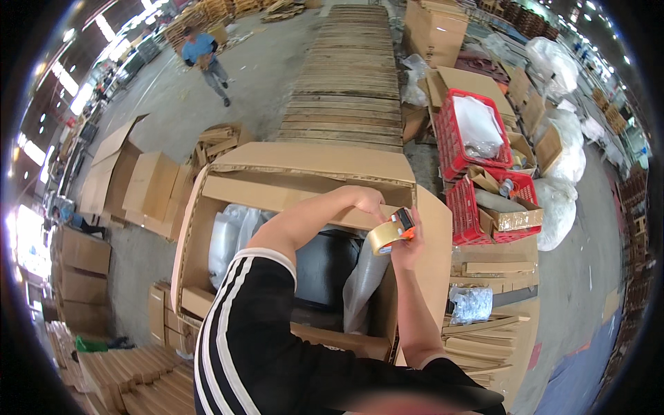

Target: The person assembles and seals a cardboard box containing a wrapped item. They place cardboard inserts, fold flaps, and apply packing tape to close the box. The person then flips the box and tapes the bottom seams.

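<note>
My right hand [409, 250] grips a tape dispenser [407, 225] with orange and black parts and a roll of tan packing tape [384, 236]. My left hand [369, 200] is beside it, fingers curled together near the box's inner far edge; what they pinch, if anything, is hidden. Both hands are above a large open cardboard box [311, 158] with its flaps spread. Inside lie a dark, flat-faced item [324, 266], a bubble-wrapped piece [365, 290] at the right and clear plastic-wrapped padding [225, 242] at the left. My left arm covers part of the contents.
Red crates [448, 149] with wrapped parts stand to the right, near large plastic bundles [553, 66]. Cardboard strips [484, 342] lie at lower right. A slatted wooden platform [346, 76] extends beyond the box. Open cartons [149, 183] stand left; a person [202, 55] walks at far left.
</note>
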A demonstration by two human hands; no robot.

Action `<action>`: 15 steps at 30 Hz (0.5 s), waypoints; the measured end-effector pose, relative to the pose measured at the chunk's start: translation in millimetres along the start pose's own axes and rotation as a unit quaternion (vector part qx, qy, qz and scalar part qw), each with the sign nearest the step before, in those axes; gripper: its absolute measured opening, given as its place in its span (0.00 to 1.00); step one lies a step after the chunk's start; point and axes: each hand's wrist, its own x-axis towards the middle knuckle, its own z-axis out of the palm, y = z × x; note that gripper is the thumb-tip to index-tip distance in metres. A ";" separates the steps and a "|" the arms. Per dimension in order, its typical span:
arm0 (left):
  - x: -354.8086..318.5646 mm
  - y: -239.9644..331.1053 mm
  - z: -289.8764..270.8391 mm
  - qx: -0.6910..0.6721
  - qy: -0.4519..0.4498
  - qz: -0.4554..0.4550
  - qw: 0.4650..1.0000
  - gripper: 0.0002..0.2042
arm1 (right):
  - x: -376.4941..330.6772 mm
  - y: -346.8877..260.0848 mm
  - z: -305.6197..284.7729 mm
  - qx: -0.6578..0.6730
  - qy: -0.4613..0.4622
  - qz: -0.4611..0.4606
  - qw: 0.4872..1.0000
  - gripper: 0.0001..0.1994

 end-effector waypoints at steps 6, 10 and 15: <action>3.4 -10.2 0.6 -0.045 0.013 0.003 0.999 0.41 | -56.4 -4.7 -54.9 0.475 0.019 0.120 0.872 0.17; 18.4 -19.2 -5.2 -0.045 0.020 -0.015 0.999 0.42 | -88.5 6.6 -81.3 0.373 0.061 0.192 0.906 0.22; 7.5 -5.3 5.9 -0.037 0.118 -0.036 0.992 0.42 | -99.6 23.7 -88.8 0.410 0.020 0.268 0.872 0.23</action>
